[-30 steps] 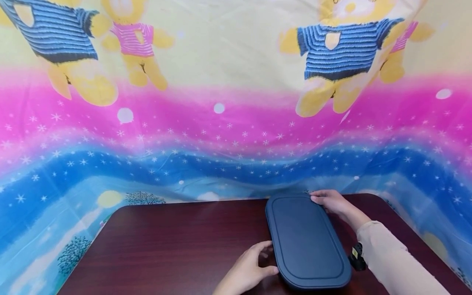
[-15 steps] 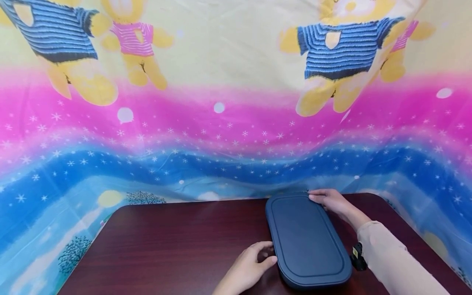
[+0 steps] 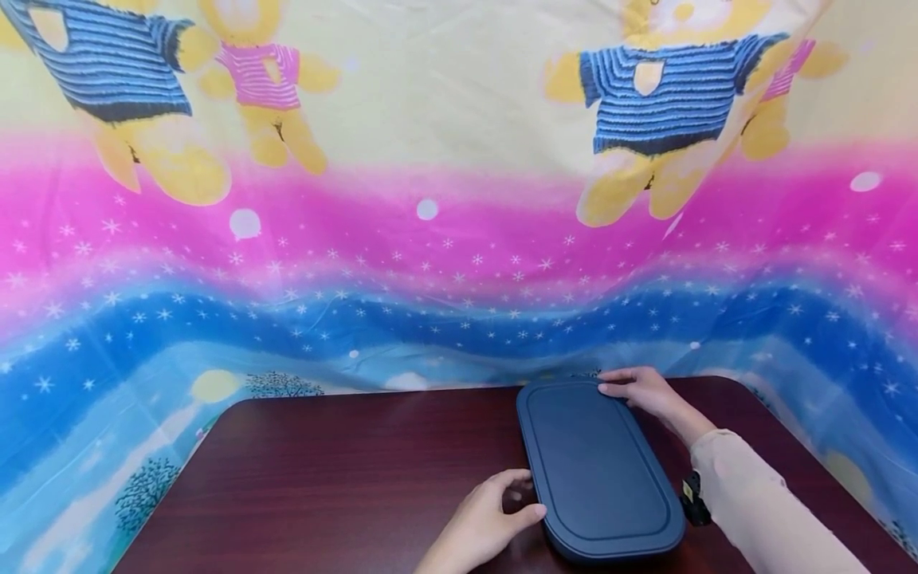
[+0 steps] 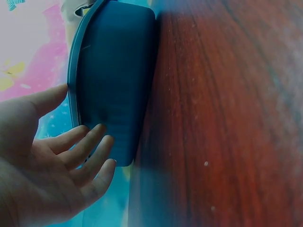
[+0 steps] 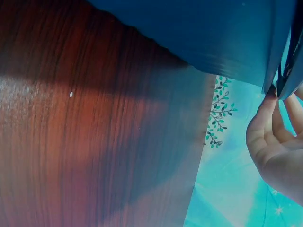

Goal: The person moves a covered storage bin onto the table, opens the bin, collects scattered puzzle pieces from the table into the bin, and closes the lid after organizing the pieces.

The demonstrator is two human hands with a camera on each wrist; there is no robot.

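A dark blue lidded box [image 3: 602,462], long and round-cornered, lies on the brown table. In the head view my right hand [image 3: 641,391] is at its far right corner, thumb and fingers pinching the lid's [image 5: 294,61] edge. A narrow gap shows between lid and box wall [image 5: 222,38] in the right wrist view. My left hand [image 3: 488,514] is at the near left side. In the left wrist view its thumb touches the lid's rim [image 4: 73,71], while the loosely spread fingers [image 4: 97,163] lie at or close to the box's side; contact there I cannot tell.
The brown wooden table [image 3: 344,470] extends to the left of the box. A printed cloth [image 3: 445,263] with bears and snowflakes hangs behind and around it. A small black device [image 3: 694,501] sits by the right sleeve [image 3: 760,494].
My right fingers have slid slightly left along the box's far edge. My left thumb has shifted a little at the rim. The box stays nearly in place.
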